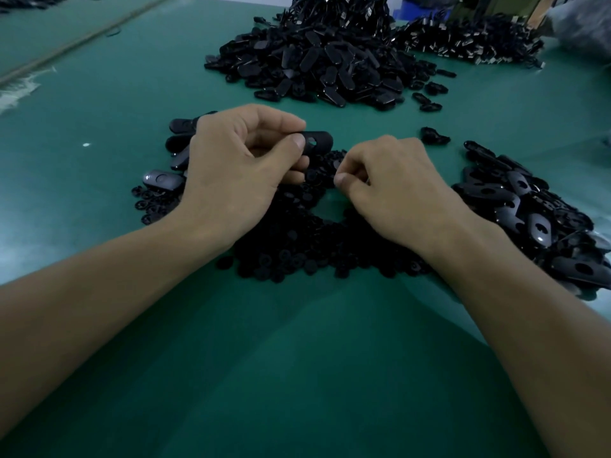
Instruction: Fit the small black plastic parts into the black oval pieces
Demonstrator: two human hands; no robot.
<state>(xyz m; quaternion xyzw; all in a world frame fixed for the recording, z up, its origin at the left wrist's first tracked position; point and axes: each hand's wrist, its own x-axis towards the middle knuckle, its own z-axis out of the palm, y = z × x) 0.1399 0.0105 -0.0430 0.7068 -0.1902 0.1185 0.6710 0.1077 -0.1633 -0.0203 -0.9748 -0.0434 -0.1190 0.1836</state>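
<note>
— How are the hands held?
— The black oval piece (318, 143) is gripped in the left hand (238, 166) above the heap of small parts (297, 236), its long axis pointing right. The right hand (391, 181) is curled; whether anything is pinched cannot be told.

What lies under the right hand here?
Under the right hand lies a heap of small black round parts on the green mat. Whether its curled fingertips pinch one is hidden.
</note>
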